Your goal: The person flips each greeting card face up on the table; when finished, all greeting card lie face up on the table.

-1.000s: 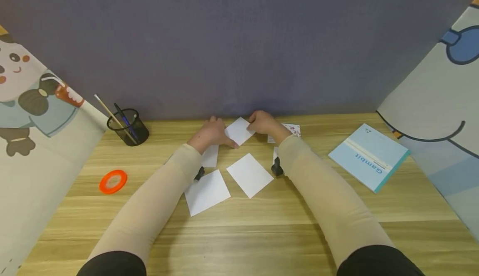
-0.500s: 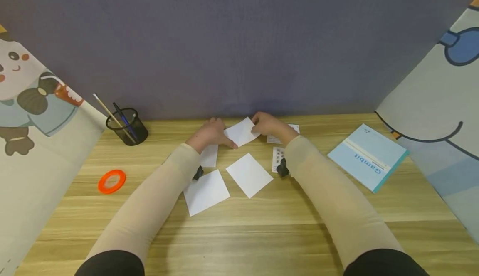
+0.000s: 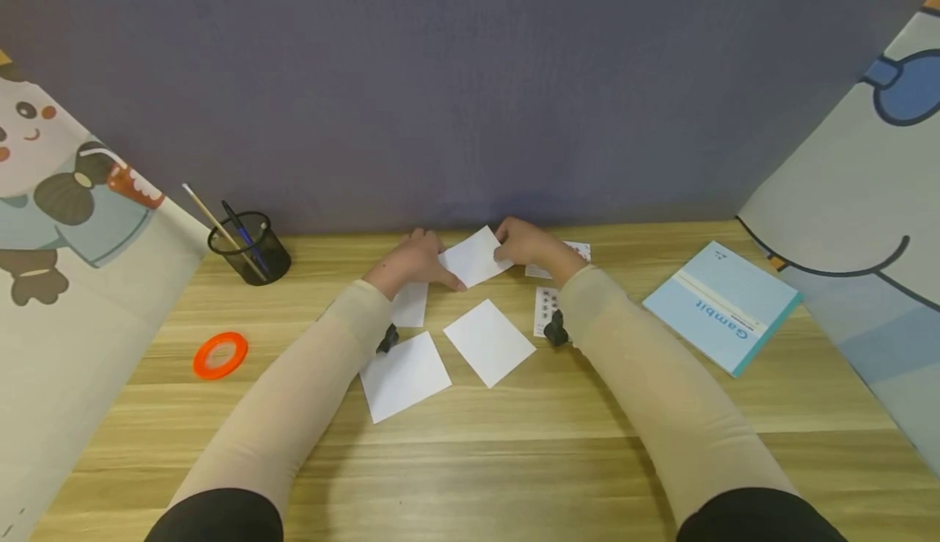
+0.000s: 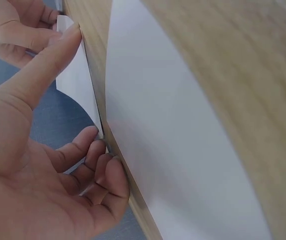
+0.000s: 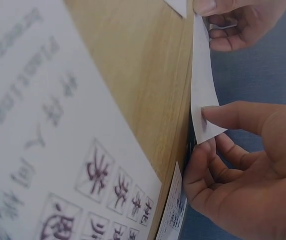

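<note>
i've got both hands at the far edge of the table (image 3: 514,444), close to the purple wall, sharing one white card (image 3: 476,257). my left hand (image 3: 411,263) has the thumb laid along the card's left edge w/ the fingers curled under it, so that side stays pinned low near the wood. my right hand (image 3: 525,244) pinches the right corner between thumb and fingertips (image 5: 210,150); the right wrist view shows the card bowed up off the surface there, so this grip does the lifting while the left acts as the hinge. so: both hands closed on the card, neither slack.

the card sits tilted, left side low, right side raised, far-centre of the table.

nearer to me lie two more blank cards (image 3: 489,342) side by side, flat, apart from the held one, and a third (image 3: 411,305) half under my left forearm. printed sheets (image 3: 545,311) w/ red characters lie just under my right wrist. far left: black mesh pen cup (image 3: 250,250) w/ pens; orange tape ring (image 3: 220,355) nearer on the left. blue booklet (image 3: 721,307) to the right, well apart.
</note>
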Demonstrator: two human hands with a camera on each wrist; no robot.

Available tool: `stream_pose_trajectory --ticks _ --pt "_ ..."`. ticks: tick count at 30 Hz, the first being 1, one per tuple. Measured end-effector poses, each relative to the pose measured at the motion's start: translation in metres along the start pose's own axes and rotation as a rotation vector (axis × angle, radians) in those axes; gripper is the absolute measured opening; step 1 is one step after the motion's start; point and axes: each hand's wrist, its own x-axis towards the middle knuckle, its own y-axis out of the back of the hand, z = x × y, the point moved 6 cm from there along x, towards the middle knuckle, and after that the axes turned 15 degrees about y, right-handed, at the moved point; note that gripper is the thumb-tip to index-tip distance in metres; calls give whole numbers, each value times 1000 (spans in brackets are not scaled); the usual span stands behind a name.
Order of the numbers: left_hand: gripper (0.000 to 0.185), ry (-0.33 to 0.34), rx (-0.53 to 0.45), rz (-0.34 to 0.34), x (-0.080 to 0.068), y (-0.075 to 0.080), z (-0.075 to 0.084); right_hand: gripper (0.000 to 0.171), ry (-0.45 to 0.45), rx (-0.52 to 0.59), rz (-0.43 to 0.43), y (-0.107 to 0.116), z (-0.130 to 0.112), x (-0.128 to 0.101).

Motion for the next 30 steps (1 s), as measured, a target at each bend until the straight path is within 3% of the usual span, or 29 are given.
stream_pose_trajectory --ticks 11,20,30 --pt "94 -15 -58 11 -18 7 1 46 35 -35 26 2 -5 -3" --pt "92 20 -172 -57 -22 6 0 45 10 -15 39 3 -4 -5" --pt "87 -19 -288 30 -15 8 3 47 0 8 84 5 -2 -8"
